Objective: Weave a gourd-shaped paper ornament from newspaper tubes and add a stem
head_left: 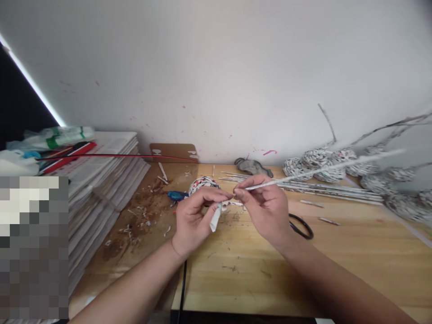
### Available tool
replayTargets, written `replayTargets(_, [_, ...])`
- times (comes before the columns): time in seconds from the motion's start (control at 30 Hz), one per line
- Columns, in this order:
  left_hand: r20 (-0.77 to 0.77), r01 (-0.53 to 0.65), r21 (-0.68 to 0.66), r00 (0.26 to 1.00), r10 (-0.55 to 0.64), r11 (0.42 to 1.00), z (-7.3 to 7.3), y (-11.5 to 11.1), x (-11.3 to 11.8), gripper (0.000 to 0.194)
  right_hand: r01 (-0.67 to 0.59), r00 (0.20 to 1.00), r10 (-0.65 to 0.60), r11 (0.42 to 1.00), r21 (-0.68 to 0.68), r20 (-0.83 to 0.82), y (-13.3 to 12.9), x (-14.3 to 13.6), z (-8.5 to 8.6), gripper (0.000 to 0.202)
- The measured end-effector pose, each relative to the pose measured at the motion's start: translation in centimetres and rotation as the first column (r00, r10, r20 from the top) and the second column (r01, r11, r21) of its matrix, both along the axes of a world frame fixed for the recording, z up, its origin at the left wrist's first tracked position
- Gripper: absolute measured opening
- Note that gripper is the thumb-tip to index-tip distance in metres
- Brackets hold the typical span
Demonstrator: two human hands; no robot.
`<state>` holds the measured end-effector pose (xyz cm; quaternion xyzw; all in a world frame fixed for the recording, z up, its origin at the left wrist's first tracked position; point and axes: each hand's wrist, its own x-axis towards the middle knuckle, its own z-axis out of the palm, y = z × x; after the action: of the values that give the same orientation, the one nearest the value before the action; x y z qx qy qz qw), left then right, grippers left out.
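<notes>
Between its thumb and fingers, my left hand (195,215) pinches a short, wider white paper tube (216,218) that points down toward me. My right hand (265,204) grips one end of a long thin rolled paper stick (313,173), which slants up to the right. The fingertips of both hands nearly meet over the table; whether the two paper pieces join there is hidden. Behind my left hand sits a woven paper ball (204,183), partly covered. A blue-handled tool (177,195) lies beside it.
Several paper sticks (354,194) lie behind my right hand, near woven paper balls (317,157) along the wall. Scissors with black handles (301,226) and a grey glove (253,167) rest on the wooden table (236,279). A tall newspaper stack (108,193) stands left.
</notes>
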<state>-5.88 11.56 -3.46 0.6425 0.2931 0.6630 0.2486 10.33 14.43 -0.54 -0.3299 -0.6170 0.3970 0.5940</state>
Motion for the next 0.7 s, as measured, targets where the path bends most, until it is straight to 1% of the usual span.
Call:
replayTargets(0.13, [-0.044, -0.008, -0.006, 0.999, 0.008, 1.0, -0.03, 0.06, 0.13, 0.021, -0.031, 0.998, 0.028, 0.998, -0.061, -0.06, 0.01, -0.18, 0.05, 0.016])
replayTargets(0.2, [-0.05, -0.014, -0.009, 0.999, 0.013, 1.0, 0.01, 0.07, 0.18, 0.019, -0.018, 0.998, 0.015, 0.998, -0.052, -0.059, -0.05, -0.2, -0.11, 0.015])
replayTargets(0.3, [-0.045, -0.026, -0.016, 0.999, 0.025, 1.0, 0.02, 0.09, 0.21, 0.018, 0.014, 1.0, -0.013, 0.998, 0.056, -0.018, -0.14, -0.17, -0.46, 0.011])
replayTargets(0.43, [-0.038, -0.032, -0.035, 0.999, 0.031, 0.999, -0.06, 0.09, 0.18, 0.015, 0.045, 0.996, -0.064, 0.963, 0.266, 0.063, -0.19, 0.04, -0.6, 0.016])
replayTargets(0.5, [-0.036, -0.032, -0.05, 0.999, 0.03, 0.998, -0.06, 0.07, 0.15, 0.014, 0.04, 0.996, -0.061, 0.956, 0.291, 0.066, -0.21, 0.16, -0.44, 0.016])
replayTargets(0.57, [-0.035, -0.034, -0.048, 0.999, 0.032, 0.998, -0.02, 0.06, 0.12, 0.015, 0.013, 0.998, -0.028, 0.972, 0.234, 0.06, -0.23, 0.21, -0.19, 0.014])
replayTargets(0.7, [-0.058, -0.044, -0.014, 0.997, 0.043, 0.999, 0.26, 0.06, 0.05, 0.017, -0.036, 0.999, 0.037, 0.999, 0.018, -0.027, -0.12, 0.11, 0.37, 0.01])
